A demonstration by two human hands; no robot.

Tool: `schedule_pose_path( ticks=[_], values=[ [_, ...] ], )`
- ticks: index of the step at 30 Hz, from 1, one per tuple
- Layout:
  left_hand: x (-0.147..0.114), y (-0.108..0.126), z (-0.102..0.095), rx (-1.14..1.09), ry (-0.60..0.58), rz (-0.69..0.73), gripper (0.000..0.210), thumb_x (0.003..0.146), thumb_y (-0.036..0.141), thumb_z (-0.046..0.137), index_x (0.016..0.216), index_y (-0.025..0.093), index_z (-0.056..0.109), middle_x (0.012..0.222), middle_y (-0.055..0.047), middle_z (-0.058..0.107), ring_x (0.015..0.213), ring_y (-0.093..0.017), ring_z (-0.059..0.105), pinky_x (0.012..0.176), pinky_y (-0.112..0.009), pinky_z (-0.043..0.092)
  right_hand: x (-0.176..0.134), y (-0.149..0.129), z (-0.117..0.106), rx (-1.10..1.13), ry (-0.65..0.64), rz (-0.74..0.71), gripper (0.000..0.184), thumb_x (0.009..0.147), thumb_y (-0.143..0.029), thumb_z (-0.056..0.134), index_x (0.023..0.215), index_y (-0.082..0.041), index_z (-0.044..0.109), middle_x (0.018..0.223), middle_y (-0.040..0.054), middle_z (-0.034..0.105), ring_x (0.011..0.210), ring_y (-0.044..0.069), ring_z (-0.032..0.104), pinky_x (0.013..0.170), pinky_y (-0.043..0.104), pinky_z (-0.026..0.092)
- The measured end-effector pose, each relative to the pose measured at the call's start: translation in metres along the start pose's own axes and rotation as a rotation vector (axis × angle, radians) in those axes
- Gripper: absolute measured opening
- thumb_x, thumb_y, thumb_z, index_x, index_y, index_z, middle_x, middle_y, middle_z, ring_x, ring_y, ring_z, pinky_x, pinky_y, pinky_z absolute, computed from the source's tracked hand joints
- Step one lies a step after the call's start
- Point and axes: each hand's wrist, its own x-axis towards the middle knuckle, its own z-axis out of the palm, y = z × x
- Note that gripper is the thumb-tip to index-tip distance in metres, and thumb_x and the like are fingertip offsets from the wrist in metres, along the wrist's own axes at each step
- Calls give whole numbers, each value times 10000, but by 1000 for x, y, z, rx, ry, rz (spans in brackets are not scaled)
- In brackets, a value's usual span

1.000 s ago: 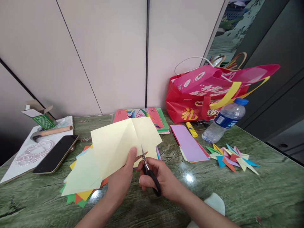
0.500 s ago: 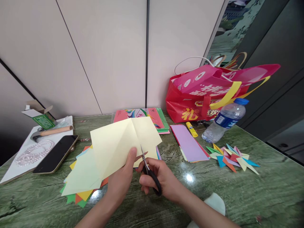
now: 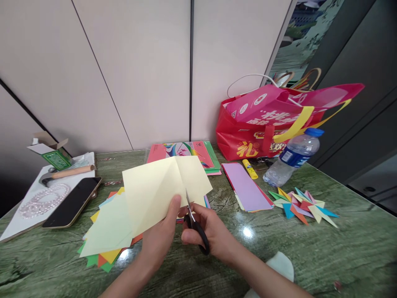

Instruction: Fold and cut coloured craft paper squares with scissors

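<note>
A creased sheet of pale yellow paper (image 3: pixel 151 190) is pinched in my left hand (image 3: pixel 163 231), with the thumb on top near its lower edge. My right hand (image 3: pixel 214 234) grips black-handled scissors (image 3: pixel 198 231), its fingers through the loops. The blades lie at the paper's crease, where the sheet is partly slit from the near edge. Under the paper's left side a fanned stack of coloured sheets (image 3: pixel 108 231) rests on the table.
Behind the paper lie coloured-paper packs (image 3: pixel 204 155). Rightward are purple strips (image 3: pixel 248 188), a glue stick (image 3: pixel 249 169), a plastic bottle (image 3: pixel 293 157), folded paper pieces (image 3: pixel 305 205) and a red bag (image 3: pixel 245 124). A phone (image 3: pixel 72 203), hammer (image 3: pixel 71 171) and beads (image 3: pixel 45 200) lie left.
The paper has shifted slightly right and down with my left hand. The scissor blades have closed further along the crease.
</note>
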Motion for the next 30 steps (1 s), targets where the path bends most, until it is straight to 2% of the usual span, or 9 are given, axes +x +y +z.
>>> schedule_pose_path(
  ticks=[4, 9, 21, 27, 30],
  values=[
    [-3, 4, 1, 61, -4, 5, 478, 711, 438, 549, 1100, 160, 567, 1240, -98, 536, 1196, -211, 431, 1059, -349, 228, 1, 2, -2, 32, 27, -31, 446, 579, -338, 768, 891, -151, 510, 688, -25, 516, 626, 89, 461, 559, 200, 365],
    [-4, 6, 1, 87, -6, -22, 489, 708, 448, 544, 1107, 168, 562, 1263, -88, 515, 1201, -207, 426, 1057, -346, 232, 0, 1, -2, 18, 40, -35, 429, 576, -328, 772, 859, -159, 497, 699, -21, 513, 660, 105, 468, 583, 212, 372],
    [-4, 2, 0, 84, -5, 39, 458, 717, 462, 532, 1069, 174, 584, 1221, -91, 553, 1194, -207, 431, 1064, -357, 212, 0, 4, -3, -15, 21, -31, 427, 628, -385, 726, 930, -171, 513, 651, -36, 465, 601, 93, 417, 581, 225, 365],
    [-5, 6, 0, 89, -5, -8, 402, 724, 443, 546, 1038, 200, 608, 1232, -66, 548, 1196, -213, 431, 1065, -355, 212, -1, 2, -1, -11, 49, 22, 449, 581, -387, 749, 894, -175, 508, 628, -39, 481, 574, 97, 441, 545, 222, 367],
    [-5, 8, 0, 70, 2, -6, 367, 719, 419, 565, 1022, 219, 620, 1171, -46, 595, 1197, -218, 431, 1069, -359, 203, 0, 1, 0, -19, 46, 37, 442, 591, -400, 734, 893, -174, 506, 587, -52, 478, 520, 90, 448, 520, 223, 368]
  ],
)
